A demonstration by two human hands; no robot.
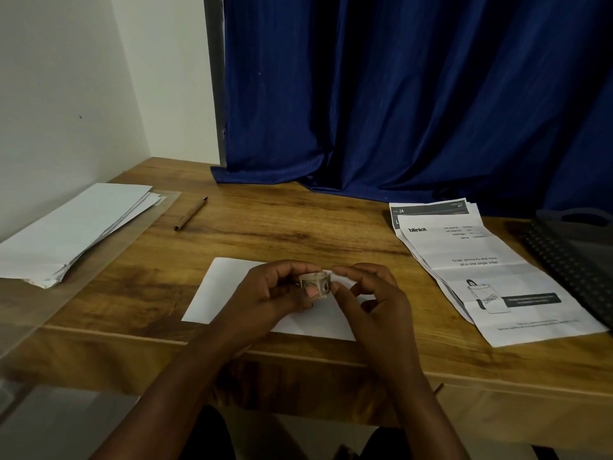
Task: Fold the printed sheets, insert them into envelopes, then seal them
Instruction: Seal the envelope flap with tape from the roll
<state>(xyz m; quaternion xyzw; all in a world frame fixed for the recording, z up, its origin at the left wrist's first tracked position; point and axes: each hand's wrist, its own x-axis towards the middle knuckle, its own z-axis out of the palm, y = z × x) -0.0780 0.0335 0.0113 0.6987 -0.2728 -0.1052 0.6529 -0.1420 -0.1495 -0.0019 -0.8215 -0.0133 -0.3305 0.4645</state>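
A white envelope [219, 293] lies flat on the wooden desk [282, 227] near its front edge, partly under my hands. My left hand [275, 293] grips a small roll of tape [315, 285] just above the envelope. My right hand [371, 293] pinches the loose end of the tape at the roll's right side with thumb and forefinger. Printed sheets [491, 273] with creases lie spread out to the right. A stack of white envelopes [76, 227] sits at the left on a clear plastic sleeve.
A brown pen [190, 214] lies behind the envelope to the left. A dark perforated tray [574, 254] stands at the right edge. A blue curtain [414, 94] hangs onto the back of the desk. A white wall closes the left side.
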